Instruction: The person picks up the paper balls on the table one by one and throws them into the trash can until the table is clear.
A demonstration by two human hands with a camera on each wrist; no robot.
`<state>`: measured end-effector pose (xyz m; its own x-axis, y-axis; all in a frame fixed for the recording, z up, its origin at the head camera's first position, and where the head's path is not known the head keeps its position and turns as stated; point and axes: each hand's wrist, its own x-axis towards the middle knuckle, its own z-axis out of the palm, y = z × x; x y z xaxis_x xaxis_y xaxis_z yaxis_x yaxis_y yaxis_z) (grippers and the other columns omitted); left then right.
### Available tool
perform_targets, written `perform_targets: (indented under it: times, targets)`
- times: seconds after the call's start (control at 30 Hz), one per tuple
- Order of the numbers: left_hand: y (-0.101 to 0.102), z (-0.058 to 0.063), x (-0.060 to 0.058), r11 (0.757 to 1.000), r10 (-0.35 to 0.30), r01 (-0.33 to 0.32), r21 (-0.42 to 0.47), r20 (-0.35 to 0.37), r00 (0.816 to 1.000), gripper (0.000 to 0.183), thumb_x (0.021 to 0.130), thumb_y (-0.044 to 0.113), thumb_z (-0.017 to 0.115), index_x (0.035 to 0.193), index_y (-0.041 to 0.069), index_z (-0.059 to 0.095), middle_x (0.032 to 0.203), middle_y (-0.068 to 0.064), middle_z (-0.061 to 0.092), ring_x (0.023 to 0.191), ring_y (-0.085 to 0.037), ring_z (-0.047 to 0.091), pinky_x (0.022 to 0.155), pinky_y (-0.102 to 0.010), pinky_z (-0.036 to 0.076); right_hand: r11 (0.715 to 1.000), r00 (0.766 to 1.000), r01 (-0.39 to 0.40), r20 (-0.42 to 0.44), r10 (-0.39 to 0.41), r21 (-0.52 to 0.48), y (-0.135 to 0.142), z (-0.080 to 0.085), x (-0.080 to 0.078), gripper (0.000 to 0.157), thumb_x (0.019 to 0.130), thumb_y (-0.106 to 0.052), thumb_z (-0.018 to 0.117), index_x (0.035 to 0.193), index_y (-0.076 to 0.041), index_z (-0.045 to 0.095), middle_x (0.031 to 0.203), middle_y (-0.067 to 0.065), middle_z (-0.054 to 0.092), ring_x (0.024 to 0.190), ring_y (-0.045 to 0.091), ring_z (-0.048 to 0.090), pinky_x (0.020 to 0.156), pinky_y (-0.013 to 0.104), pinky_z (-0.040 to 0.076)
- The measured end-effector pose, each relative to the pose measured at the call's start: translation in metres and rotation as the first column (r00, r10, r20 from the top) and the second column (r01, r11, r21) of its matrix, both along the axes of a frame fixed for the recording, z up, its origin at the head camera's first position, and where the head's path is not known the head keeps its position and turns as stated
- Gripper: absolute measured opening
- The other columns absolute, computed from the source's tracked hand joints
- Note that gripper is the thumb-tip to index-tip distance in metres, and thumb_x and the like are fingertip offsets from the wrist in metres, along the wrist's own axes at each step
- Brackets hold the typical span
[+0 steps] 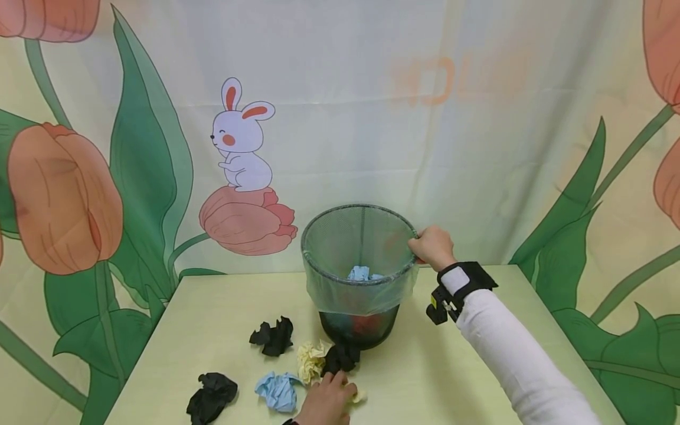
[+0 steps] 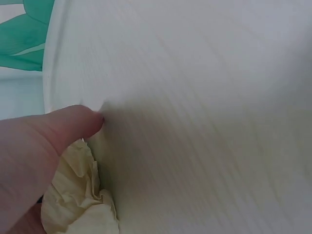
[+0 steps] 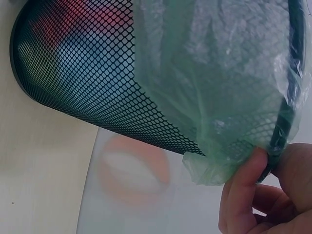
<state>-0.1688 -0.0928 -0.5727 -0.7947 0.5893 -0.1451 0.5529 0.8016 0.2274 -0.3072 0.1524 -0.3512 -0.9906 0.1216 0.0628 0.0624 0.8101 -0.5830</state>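
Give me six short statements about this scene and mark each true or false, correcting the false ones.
1. The right hand grips the rim of the bin. True.
2. The bin lies on its side. False: it stands upright.
3. Blue paper shows inside the bin. True.
4. The liner is red. False: it is green.
5. The left hand is at a yellow paper. True.
6. The table holds only black paper. False: a blue paper lies there too.

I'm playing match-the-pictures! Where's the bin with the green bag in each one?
Head: the bin stands below and slightly right of the middle.
Left wrist: not in it.
Right wrist: big across the top, looking sideways.
Shared landmark: the pale table, at the bottom, across most, and at left, respectively.
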Motion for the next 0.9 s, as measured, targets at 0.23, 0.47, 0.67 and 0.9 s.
perform_targets:
  times: [0.23,0.47,0.67,0.9]
  targets:
    - [0.0005,0.0011,-0.0016,1.000,-0.010,0.010,0.001,-0.040,0.999,0.018,0.075,0.022,0.071,0.090,0.023,0.061,0.087,0.002,0.046,0.073,-0.015,0.041,0.049,-0.028,0.036,1.000,1.000,-0.001,0.011,0.001,-0.016,0.0008,-0.0001,0.0006,0.042,0.079,-0.008,0.048,0.042,-0.018,0.031,0.037,-0.005,0.039,0.041,0.012,0.054,0.037,0.021,0.027]
    - [0.0009,-0.0030,-0.0029,0.999,-0.011,0.018,0.043,-0.179,0.984,0.018,0.070,0.018,0.074,0.081,0.020,0.060,0.082,0.001,0.047,0.068,-0.015,0.040,0.046,-0.024,0.031,1.000,1.000,0.000,0.003,0.000,-0.009,0.0006,-0.0002,-0.0013,0.043,0.079,-0.008,0.048,0.041,-0.019,0.031,0.037,-0.005,0.038,0.040,0.012,0.052,0.037,0.021,0.023]
    - [0.0026,-0.0063,-0.0074,0.999,0.018,-0.011,0.034,-0.210,0.977,0.021,0.068,0.020,0.077,0.083,0.020,0.061,0.080,0.001,0.049,0.069,-0.016,0.044,0.045,-0.025,0.033,1.000,1.000,0.000,-0.004,0.000,-0.004,-0.0009,0.0000,-0.0029,0.044,0.079,-0.009,0.049,0.041,-0.018,0.031,0.037,-0.006,0.039,0.038,0.009,0.049,0.036,0.020,0.027]
    - [0.0065,0.0031,-0.0092,1.000,-0.004,0.010,0.028,-0.196,0.981,0.023,0.067,0.021,0.077,0.084,0.020,0.062,0.080,0.001,0.052,0.071,-0.016,0.048,0.047,-0.027,0.038,1.000,1.000,0.002,0.006,-0.002,-0.020,0.0000,0.0006,-0.0014,0.044,0.080,-0.009,0.050,0.040,-0.019,0.032,0.037,-0.005,0.040,0.040,0.012,0.053,0.036,0.021,0.025]
